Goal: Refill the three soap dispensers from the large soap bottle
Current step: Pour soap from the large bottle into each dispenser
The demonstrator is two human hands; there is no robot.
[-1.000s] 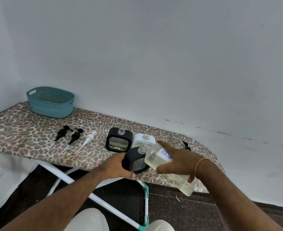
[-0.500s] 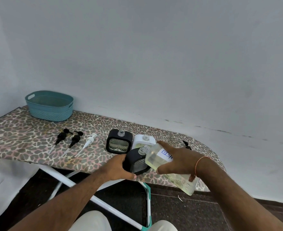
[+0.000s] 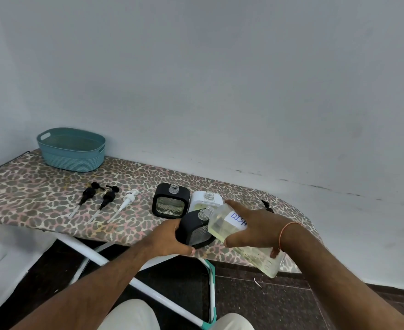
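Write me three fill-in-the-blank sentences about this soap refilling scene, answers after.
1. The right hand tilts the large soap bottle, whose label reads ____.
2. The left hand holds a dispenser coloured ____.
3. On the ironing board lie ____ loose pump heads; one is white.

Answers: DISH; black; three

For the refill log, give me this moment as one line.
step: pouring | right hand: tilts large soap bottle | left hand: steadies near black dispenser | pumps: off
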